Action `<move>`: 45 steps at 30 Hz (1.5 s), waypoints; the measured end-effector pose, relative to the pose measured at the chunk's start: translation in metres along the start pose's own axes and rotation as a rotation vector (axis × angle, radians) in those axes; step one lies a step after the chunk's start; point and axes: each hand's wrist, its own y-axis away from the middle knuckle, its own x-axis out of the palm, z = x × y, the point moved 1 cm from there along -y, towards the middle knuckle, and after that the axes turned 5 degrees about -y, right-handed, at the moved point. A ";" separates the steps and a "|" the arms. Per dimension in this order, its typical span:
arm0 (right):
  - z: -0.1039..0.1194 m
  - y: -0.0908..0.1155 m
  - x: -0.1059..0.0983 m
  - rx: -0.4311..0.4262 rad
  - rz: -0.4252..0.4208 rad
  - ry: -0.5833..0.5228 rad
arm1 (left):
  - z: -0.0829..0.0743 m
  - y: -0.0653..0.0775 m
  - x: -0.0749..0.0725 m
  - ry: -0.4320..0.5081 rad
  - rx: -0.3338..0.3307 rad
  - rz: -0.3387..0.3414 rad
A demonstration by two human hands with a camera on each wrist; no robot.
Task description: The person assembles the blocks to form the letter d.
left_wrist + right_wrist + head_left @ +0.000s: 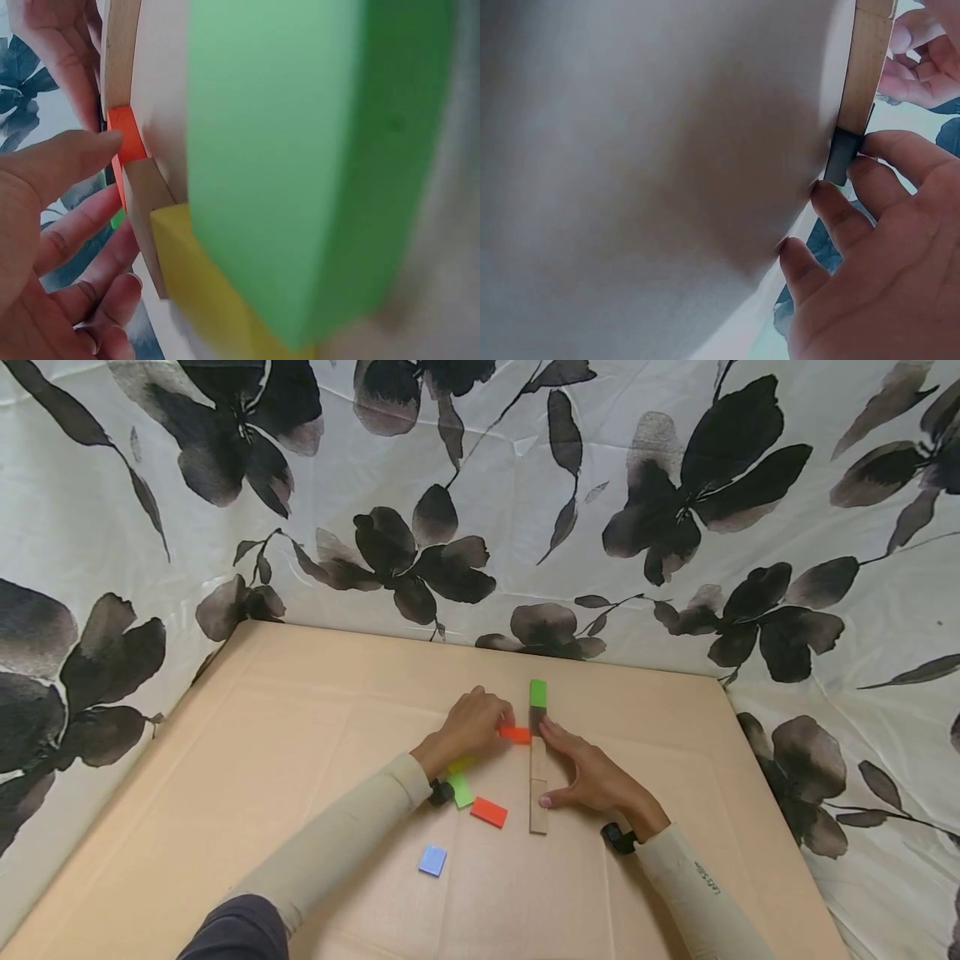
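A straight row of blocks stands on the table, with a green block (537,692) at the far end. Then come a black block (537,721) and plain wooden blocks (537,760) toward the near side. My left hand (472,722) pinches an orange-red block (514,735) whose end meets the row's left side; thumb and fingers lie on opposite faces of it in the left wrist view. From the right, my right hand (596,772) rests its fingertips (866,142) against the row by the black block (844,156), its thumb touching a wooden block nearer me.
Left of the row lie a light green block (462,791), another orange-red block (489,812) and a blue block (432,861). A yellow block (461,764) is partly hidden by my left wrist. Floral cloth (420,560) hangs behind the table (337,693).
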 end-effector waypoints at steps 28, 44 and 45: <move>-0.002 0.001 0.000 -0.041 0.004 0.022 | 0.024 0.035 -0.015 -0.041 -0.025 -0.027; -0.002 0.003 0.001 -0.036 -0.001 0.031 | 0.037 0.067 -0.017 0.002 -0.074 -0.029; -0.002 0.002 0.001 -0.036 -0.002 0.033 | 0.037 0.067 -0.018 0.001 -0.078 -0.029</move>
